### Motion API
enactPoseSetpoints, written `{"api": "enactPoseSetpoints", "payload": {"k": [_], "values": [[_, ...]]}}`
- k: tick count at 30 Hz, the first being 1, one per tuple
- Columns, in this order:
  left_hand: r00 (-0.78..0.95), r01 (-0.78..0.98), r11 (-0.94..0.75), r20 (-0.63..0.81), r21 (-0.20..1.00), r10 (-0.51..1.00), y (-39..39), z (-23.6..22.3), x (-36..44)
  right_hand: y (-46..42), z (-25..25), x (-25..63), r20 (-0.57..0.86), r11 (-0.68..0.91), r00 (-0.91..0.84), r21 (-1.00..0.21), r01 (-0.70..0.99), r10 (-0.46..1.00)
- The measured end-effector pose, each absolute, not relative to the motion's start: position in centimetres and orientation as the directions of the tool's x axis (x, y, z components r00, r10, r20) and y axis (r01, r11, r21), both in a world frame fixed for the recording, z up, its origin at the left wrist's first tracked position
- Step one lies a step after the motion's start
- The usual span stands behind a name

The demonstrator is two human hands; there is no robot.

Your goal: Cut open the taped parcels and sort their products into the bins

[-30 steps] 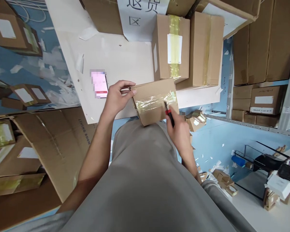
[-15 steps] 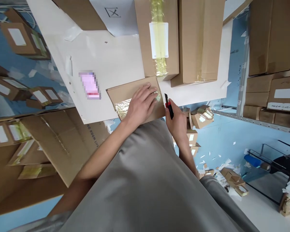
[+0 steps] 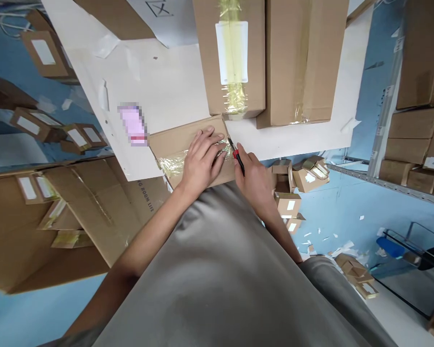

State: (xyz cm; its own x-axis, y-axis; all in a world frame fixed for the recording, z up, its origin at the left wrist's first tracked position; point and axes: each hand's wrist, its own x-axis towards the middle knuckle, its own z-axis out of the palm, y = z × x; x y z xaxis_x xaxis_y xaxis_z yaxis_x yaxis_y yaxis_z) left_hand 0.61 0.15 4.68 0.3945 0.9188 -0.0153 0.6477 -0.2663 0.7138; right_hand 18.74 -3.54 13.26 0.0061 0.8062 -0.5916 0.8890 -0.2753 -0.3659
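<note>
Fingers of the left hand lie part-spread on the taped carton, near edge of the surface; right hand closed round the box cutter, tip at carton's right end: shallow, steady pressure!

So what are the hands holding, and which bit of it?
The right hand holds a cutter by its handle. The left hand grips nothing; it rests spread out on the taped box.

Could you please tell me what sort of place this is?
Probably a parcel packing or returns area: taped, labelled cardboard boxes stand on the white table, more cartons fill a metal rack, and paper scraps litter the blue floor.
</note>
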Motion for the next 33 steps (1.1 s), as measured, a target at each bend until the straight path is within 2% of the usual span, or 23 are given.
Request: {"api": "enactPoseSetpoints", "payload": {"k": [12,17,26,29,33], "values": [[0.426,0.598,-0.28,-0.002,0.751,0.905,0.0,3.8,0.0,-3.4,13.2,15.8,-0.601,-0.26,0.093,-0.198,0.945,0.794],[0.433,0.589,-0.295,0.014,0.752,0.901,0.2,3.7,0.2,-2.4,14.1,15.1,-0.606,-0.282,0.119,-0.18,0.943,0.786],[0.403,0.609,-0.312,0.055,0.729,0.914,0.2,3.2,0.5,-6.4,15.3,16.0,-0.757,-0.3,0.162,-0.047,0.953,0.633],[0.406,0.612,-0.321,0.061,0.723,0.912,0.2,3.2,0.2,-8.4,16.1,16.8,-0.773,-0.304,0.137,-0.076,0.95,0.619],[0.412,0.614,-0.313,0.044,0.725,0.91,-0.1,3.5,-1.5,-9.5,17.2,19.6,-0.742,-0.331,0.054,-0.232,0.915,0.669]]}}
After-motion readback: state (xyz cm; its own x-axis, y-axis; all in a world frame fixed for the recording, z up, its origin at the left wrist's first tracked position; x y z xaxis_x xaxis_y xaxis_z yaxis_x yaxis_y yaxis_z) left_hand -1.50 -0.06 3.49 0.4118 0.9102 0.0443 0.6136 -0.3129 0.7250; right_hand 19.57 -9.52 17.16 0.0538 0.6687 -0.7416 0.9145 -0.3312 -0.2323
